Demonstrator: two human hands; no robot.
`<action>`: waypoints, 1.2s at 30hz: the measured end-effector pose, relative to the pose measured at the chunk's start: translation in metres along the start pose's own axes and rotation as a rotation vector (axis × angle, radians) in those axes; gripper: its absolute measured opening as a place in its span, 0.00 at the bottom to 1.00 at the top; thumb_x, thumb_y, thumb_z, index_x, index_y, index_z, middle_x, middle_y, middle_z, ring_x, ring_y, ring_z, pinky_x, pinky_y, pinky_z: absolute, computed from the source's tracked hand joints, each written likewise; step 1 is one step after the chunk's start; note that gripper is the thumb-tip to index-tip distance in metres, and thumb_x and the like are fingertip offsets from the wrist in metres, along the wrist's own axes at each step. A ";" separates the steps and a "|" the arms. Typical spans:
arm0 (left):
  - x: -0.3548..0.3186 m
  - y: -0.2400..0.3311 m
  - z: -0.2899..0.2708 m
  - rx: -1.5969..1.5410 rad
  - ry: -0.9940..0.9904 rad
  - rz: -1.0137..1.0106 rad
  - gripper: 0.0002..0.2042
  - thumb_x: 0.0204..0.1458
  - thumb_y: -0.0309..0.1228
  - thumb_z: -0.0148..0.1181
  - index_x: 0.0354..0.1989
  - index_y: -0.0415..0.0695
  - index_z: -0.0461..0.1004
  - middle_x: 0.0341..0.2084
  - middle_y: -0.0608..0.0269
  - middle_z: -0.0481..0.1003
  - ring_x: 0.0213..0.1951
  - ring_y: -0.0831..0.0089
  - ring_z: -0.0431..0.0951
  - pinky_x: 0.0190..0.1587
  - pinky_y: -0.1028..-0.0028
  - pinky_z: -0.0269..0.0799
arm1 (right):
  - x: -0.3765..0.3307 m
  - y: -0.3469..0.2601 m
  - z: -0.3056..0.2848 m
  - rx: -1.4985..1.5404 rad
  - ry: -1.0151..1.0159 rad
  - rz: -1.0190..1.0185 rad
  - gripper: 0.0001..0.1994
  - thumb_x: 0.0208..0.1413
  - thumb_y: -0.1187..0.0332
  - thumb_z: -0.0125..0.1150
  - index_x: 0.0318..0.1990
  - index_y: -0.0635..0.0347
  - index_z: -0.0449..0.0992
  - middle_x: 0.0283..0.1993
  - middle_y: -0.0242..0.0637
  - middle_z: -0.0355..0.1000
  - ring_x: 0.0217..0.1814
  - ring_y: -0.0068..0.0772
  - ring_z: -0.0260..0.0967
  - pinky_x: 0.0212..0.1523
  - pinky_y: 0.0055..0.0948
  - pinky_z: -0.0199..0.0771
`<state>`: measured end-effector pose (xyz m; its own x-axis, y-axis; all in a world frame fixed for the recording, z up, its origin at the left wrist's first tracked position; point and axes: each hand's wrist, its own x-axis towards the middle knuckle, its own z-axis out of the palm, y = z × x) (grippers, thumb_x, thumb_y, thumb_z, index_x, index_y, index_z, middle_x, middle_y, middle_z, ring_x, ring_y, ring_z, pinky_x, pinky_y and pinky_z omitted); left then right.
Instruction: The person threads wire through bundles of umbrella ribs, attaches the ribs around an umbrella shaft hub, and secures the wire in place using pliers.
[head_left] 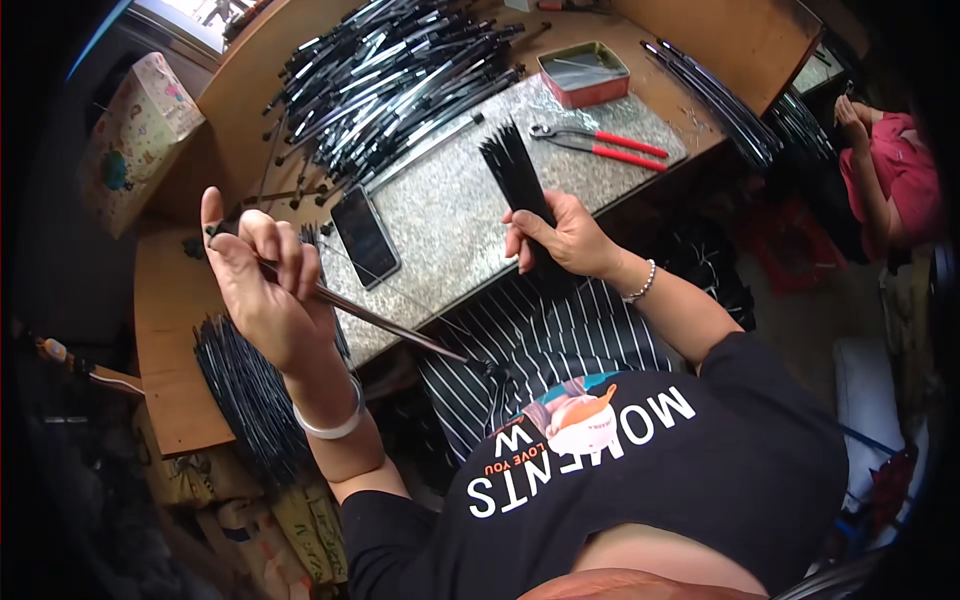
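My left hand [268, 275] is raised over the table's left side, with its index finger pointing up and its other fingers curled round a thin dark rod [385, 324]. That rod slopes down to the right, toward a black end piece over my lap. In my right hand [566, 236] is a bundle of thin black strips [515, 172], gripped near its middle and fanning slightly at the top. Below the hand, the bundle's lower part blends into the dark background. Between my hands a dark phone [365, 237] lies on a speckled stone slab [440, 215].
A large heap of shiny black rods [390, 90] covers the table's back. Red-handled pincers [600, 145] and a red tin [585, 78] are on the slab's right. More dark rods [250, 385] hang off the left edge. Another person [890, 175] sits at far right.
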<state>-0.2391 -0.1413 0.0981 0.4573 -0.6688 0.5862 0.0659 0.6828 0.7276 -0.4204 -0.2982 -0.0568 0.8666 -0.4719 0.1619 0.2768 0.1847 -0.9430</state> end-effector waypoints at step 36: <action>-0.059 -0.058 0.016 -0.278 0.248 -0.117 0.20 0.56 0.25 0.48 0.58 0.39 0.58 0.45 0.47 0.70 0.39 0.69 0.77 0.38 0.74 0.77 | -0.012 -0.031 0.067 0.014 -0.171 -0.061 0.18 0.59 0.56 0.47 0.39 0.66 0.67 0.22 0.31 0.65 0.21 0.19 0.67 0.19 0.18 0.71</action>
<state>-0.2845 -0.1465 0.0269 0.6304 -0.6788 0.3765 0.3523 0.6824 0.6405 -0.4115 -0.2407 -0.0102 0.9056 -0.3295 0.2671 0.3360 0.1727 -0.9259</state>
